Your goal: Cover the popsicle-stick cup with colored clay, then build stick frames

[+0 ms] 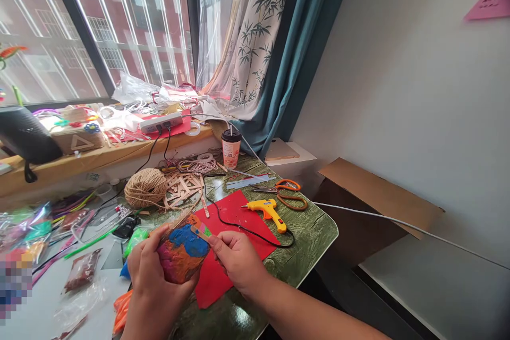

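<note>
The left hand (149,271) partly hides the seemingly clay-covered object (185,251)

the left hand (153,281) grips a clay-covered object (181,255); the right hand (241,263) holds a wooden stick (202,234) at its surface. beyond the right hand lies a yellow glue gun (268,209).

Pink note (489,1) (handwritten), cup label (230,154), illegible
</note>
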The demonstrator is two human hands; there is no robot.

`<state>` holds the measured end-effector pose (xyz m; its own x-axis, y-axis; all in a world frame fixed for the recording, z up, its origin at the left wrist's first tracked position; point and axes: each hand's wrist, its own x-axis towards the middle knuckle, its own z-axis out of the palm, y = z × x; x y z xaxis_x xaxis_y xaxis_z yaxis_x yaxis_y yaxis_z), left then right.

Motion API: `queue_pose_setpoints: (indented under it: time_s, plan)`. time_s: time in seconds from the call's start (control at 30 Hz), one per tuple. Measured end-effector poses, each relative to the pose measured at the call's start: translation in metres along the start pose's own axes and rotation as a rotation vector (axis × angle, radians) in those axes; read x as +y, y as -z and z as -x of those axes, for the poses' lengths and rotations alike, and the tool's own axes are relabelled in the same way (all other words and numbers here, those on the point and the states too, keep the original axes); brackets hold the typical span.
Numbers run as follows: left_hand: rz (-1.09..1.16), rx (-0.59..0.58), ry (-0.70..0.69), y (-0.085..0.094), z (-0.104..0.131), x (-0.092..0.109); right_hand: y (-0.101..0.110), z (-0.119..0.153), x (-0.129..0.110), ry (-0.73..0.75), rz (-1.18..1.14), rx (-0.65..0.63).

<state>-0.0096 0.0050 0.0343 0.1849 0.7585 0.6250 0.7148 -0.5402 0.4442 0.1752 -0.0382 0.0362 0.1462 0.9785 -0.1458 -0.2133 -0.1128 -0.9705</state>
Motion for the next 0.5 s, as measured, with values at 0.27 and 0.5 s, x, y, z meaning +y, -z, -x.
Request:
queue_pose_setpoints:
  time_s: [0.27, 0.5]
  plan:
    - [-0.029, 0.003, -0.005, -0.0002, 0.0016, -0.0027, -0.0001, -0.0002, 0.0005, -0.066, -0.021, 0.002]
    - [0.038, -0.005, 0.044, -0.0021, 0.0016, 0.0027, 0.0007, 0.0038, -0.0009, 0.013, -0.024, -0.011]
